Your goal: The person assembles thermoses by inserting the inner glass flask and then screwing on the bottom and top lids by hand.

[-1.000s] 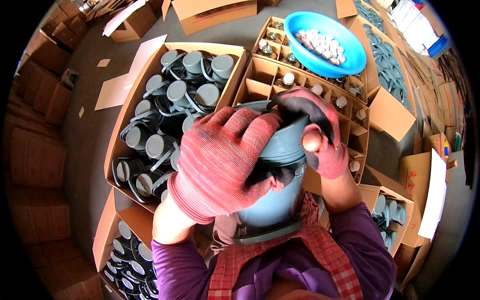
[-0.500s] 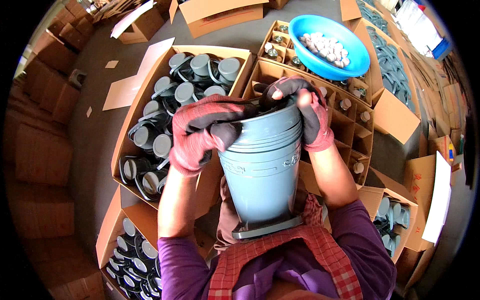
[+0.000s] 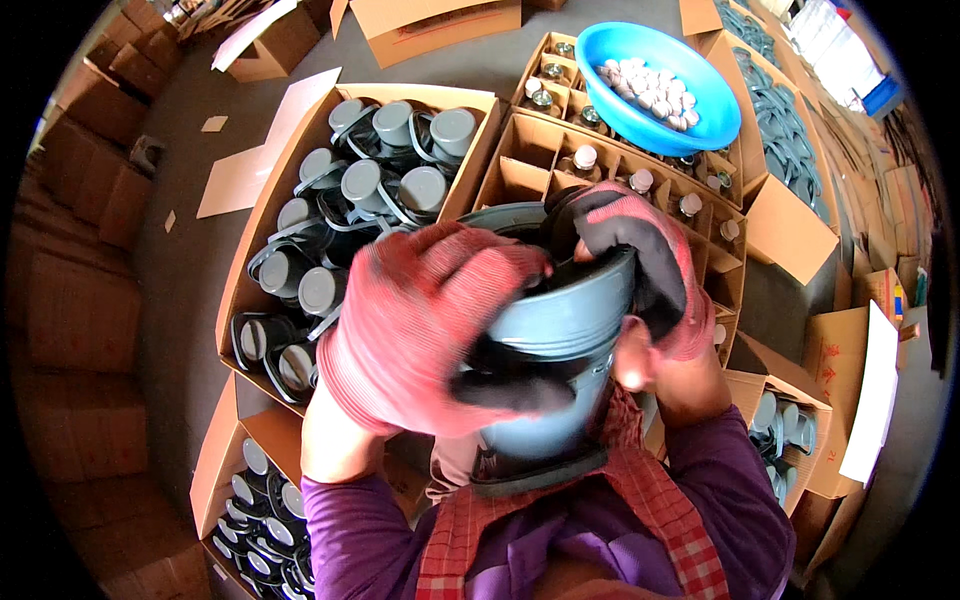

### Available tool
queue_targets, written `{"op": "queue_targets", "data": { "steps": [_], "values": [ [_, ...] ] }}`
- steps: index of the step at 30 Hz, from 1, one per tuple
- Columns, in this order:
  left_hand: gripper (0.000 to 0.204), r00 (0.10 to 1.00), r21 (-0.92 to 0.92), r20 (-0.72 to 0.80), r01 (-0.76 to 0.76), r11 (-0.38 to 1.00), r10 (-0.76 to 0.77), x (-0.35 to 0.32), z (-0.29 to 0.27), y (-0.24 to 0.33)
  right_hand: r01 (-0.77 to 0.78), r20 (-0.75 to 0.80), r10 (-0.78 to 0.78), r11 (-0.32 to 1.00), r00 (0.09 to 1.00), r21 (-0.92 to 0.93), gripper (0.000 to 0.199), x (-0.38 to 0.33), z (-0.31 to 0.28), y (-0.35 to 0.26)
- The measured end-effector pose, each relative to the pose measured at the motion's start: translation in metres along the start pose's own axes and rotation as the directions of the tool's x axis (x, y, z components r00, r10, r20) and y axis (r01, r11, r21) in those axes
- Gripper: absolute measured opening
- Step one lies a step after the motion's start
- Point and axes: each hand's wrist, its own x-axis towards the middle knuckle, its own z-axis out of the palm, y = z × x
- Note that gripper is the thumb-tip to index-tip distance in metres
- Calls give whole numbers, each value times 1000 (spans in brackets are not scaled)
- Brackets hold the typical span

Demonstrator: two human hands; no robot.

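A blue-grey tapered plastic bucket-like vessel (image 3: 560,325) stands tilted in front of my body, its open mouth toward the far side. My gloved left hand (image 3: 430,320) grips its near left side, thumb below the rim band and fingers curled over the rim. On the other side my gloved right hand (image 3: 655,265) wraps over the rim, with a bare thumb tip against the outer wall. Whatever lies inside the mouth is dark and hidden by my fingers. The vessel's dark base (image 3: 540,475) is against my apron. My left hand is slightly smeared by motion.
A carton (image 3: 235,300) of grey lidded pieces with handles stands at left. Ahead, a divided carton (image 3: 520,150) holds capped bottles. A blue basin (image 3: 600,95) of whitish caps sits on another divided carton. More cartons stand lower left and at right.
The vessel has tipped, its mouth moving right and nearer to me. My left hand has come over its near side, covering more wall. My right hand has shifted right and down along the rim.
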Motion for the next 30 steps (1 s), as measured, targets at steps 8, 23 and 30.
{"op": "queue_targets", "data": {
  "steps": [8,23,30],
  "values": [
    [59,988,357,-1,145,923,-155,-8,18,25,-348,-270,352,935,896,65,47,5,21,-25],
    [49,968,46,-42,248,968,-246,-15,19,-7,-258,-262,521,724,812,640,54,-10,33,61],
    [50,924,-359,-333,58,932,-186,-37,44,-46,-181,78,411,216,908,959,75,-30,42,91]
  ]
}}
